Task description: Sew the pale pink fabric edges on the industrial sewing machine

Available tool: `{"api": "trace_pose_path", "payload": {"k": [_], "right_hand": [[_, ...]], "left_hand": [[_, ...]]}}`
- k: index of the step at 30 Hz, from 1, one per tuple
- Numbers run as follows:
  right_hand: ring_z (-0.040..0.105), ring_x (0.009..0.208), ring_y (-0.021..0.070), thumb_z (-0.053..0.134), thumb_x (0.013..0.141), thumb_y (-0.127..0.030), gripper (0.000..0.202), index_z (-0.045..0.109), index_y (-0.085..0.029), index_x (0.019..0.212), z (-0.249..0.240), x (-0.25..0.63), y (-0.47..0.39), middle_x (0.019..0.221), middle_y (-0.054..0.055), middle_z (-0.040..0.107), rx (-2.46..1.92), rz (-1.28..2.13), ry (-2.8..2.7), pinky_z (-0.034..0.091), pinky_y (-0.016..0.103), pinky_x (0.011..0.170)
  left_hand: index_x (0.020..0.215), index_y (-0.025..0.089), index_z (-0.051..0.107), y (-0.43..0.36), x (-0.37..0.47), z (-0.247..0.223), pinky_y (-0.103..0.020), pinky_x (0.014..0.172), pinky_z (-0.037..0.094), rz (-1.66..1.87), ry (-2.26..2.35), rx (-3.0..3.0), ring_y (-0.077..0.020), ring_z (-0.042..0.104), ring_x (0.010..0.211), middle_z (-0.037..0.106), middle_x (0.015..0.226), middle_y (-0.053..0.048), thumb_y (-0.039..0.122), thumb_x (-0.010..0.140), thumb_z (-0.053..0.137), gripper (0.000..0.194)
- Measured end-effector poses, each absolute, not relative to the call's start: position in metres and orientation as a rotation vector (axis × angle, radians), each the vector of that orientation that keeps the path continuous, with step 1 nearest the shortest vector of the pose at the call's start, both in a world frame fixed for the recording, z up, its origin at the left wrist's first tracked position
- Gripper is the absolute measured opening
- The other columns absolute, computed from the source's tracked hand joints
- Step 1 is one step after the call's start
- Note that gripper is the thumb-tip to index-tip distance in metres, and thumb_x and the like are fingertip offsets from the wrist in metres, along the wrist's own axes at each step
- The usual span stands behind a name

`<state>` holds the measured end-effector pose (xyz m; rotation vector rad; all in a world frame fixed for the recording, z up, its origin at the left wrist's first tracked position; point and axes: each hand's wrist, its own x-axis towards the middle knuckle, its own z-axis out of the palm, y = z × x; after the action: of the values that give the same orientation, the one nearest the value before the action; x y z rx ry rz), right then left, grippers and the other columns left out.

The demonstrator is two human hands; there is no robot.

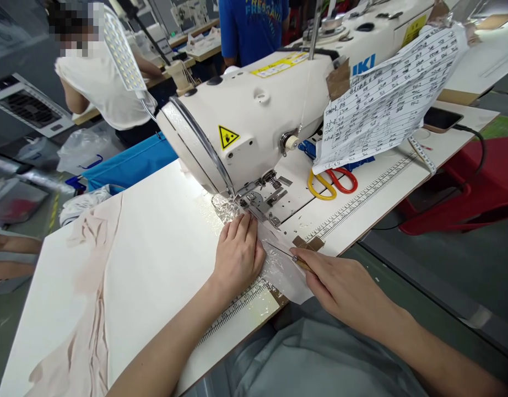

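A white sewing machine [254, 110] stands over the table, its needle area just beyond my left hand [239, 248]. That hand presses down on a thin, shiny translucent sheet [285, 273], fingers bent and held together at the presser foot. My right hand [332, 275] is closed round the wooden handle of an awl [302, 264], whose thin metal shaft points left over the sheet. The sheet runs from under the needle area toward the table's front edge, between my two hands. What lies beneath my left fingers is hidden.
Scissors [322, 184] with yellow and red handles lie right of the needle. Handwritten paper [386, 105] hangs by the machine, near a phone [442, 119]. Pale pink fabric [88, 298] lies on the left of the white table [155, 264]. Two people are beyond; a red stool [464, 187] stands right.
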<state>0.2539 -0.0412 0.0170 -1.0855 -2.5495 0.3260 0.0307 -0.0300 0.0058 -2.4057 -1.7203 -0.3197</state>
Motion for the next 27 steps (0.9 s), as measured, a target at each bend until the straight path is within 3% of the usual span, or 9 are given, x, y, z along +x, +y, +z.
{"api": "trace_pose_path", "payload": {"k": [8,17,22,27], "right_hand": [[0.073,0.080,0.0190,0.030,0.093,-0.010,0.041,0.057,-0.006,0.123,0.017,0.248,-0.038,0.100,0.011,0.075,-1.074,0.299,-2.561,0.053,0.029,0.057],[0.072,0.083,0.0208,0.037,0.093,-0.010,0.041,0.054,-0.009,0.130,0.021,0.236,-0.029,0.109,0.013,0.073,-1.175,0.376,-2.674,0.053,0.029,0.063],[0.071,0.085,0.0213,0.038,0.094,-0.010,0.040,0.054,-0.011,0.130,0.023,0.226,-0.021,0.111,0.012,0.072,-1.231,0.394,-2.698,0.051,0.029,0.063],[0.071,0.079,0.0208,0.039,0.093,-0.009,0.037,0.056,-0.012,0.126,0.025,0.218,-0.018,0.099,0.008,0.075,-1.304,0.471,-2.662,0.046,0.028,0.058]], "left_hand": [[0.133,0.002,0.052,-0.035,0.035,0.009,-0.047,0.106,0.042,-0.319,-1.670,-2.413,-0.0320,0.047,0.130,0.055,0.136,-0.020,0.023,0.095,0.036,0.046],[0.129,0.005,0.056,-0.029,0.029,0.009,-0.049,0.107,0.041,-0.379,-1.651,-2.406,-0.0312,0.048,0.126,0.056,0.132,-0.020,0.020,0.094,0.039,0.042],[0.126,0.008,0.059,-0.023,0.027,0.011,-0.048,0.093,0.049,-0.361,-1.746,-2.321,-0.0329,0.051,0.113,0.058,0.121,-0.019,0.022,0.091,0.046,0.040],[0.127,0.008,0.059,-0.018,0.019,0.009,-0.047,0.094,0.048,-0.293,-1.730,-2.320,-0.0315,0.052,0.113,0.060,0.123,-0.017,0.020,0.090,0.047,0.041]]}}
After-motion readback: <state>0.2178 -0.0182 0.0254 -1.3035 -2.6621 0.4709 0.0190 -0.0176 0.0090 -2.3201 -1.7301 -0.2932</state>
